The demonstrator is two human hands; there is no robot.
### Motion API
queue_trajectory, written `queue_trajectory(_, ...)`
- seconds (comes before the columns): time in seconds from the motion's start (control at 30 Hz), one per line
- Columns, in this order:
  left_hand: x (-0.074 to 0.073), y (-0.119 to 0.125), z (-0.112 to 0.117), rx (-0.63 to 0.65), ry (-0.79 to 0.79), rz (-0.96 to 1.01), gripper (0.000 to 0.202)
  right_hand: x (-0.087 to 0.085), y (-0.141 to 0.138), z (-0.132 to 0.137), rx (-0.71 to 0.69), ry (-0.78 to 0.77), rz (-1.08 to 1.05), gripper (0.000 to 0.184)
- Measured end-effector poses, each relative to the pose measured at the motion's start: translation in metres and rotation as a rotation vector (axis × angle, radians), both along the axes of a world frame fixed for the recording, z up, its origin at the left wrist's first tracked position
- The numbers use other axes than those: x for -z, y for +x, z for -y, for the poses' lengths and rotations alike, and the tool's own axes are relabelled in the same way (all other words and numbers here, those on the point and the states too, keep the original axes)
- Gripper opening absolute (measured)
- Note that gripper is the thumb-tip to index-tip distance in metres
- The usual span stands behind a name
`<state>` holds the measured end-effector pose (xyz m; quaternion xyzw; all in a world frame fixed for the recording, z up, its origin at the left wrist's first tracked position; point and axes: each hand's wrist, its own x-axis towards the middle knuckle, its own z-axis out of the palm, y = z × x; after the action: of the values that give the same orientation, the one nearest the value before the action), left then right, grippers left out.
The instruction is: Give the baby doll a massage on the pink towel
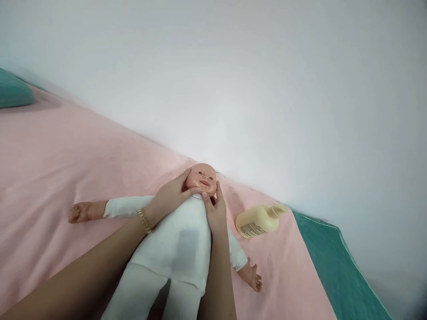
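Observation:
A baby doll (187, 240) with a white cloth body lies on its back, its arms spread to both sides. Its plastic head (203, 174) is between my two hands. My left hand (170, 193) cups the head from the left, thumb at the chin and fingers along the side. On the other side my right hand (215, 209) holds the head in the same way, its thumb also near the chin. The tips of some fingers are hidden behind the head. A gold bracelet (144, 221) circles my left wrist.
Right of the doll, a yellow pump bottle (256, 221) stands on the pink sheet (83, 151). A plain pale wall (233, 89) rises directly behind the doll's head. Green fabric (330, 258) shows at the right, and a green cushion-like thing (13, 91) lies at the far left.

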<state>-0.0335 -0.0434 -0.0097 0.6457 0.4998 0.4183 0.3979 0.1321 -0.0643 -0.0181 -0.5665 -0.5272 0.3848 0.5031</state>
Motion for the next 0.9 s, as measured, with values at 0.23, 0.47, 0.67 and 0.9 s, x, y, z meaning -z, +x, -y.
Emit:
queue_trajectory(0.23,0.007,0.001,-0.003,-0.019,-0.028,0.013,0.084,0.004,0.004,-0.002,0.002,0.012,0.051,0.081)
queue_trajectory(0.47,0.006,0.0,-0.003,-0.012,0.004,-0.038,0.077,0.002,0.007,-0.001,0.023,0.031,0.118,0.075)
queue_trajectory(0.67,0.011,-0.001,-0.006,-0.014,-0.006,-0.101,0.076,0.012,0.01,-0.005,0.027,0.076,0.083,0.071)
queue_trajectory(0.9,0.015,-0.001,-0.008,0.018,0.036,-0.128,0.071,0.016,0.012,-0.007,0.012,0.096,0.057,0.072)
